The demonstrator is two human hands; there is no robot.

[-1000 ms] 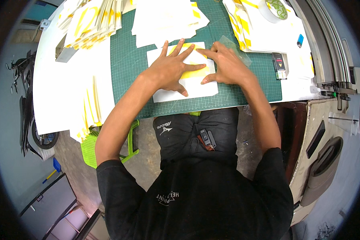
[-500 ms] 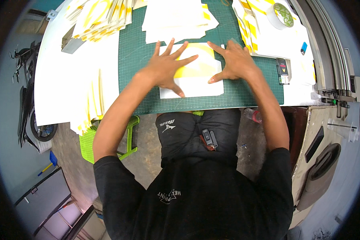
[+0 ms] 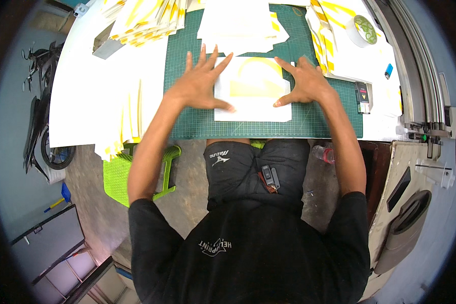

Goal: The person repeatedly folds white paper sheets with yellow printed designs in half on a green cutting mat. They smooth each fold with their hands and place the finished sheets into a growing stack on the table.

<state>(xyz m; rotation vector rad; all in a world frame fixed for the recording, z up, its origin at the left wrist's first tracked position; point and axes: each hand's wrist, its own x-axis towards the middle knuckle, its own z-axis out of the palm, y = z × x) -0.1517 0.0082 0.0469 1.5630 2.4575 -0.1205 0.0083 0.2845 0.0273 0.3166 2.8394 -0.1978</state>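
Observation:
A white paper piece with a pale yellow print, perhaps folded, lies flat on the green cutting mat in front of me. My left hand is at its left side, fingers spread, the thumb reaching over the paper. At the opposite side is my right hand, with thumb and forefinger stretched apart along the paper's right edge and the other fingers partly bent. Neither hand grips anything. Just beyond the paper sits a stack of white sheets with some yellow showing at its right side.
Yellow-and-white printed pieces are piled at the far left, the near left and the far right. A roll of tape, a blue lighter and a small dark box lie on the right. A green stool stands below.
My left hand has slid leftward off most of the paper, uncovering more of the print. My right hand stays along the right edge. The whole view has shifted slightly.

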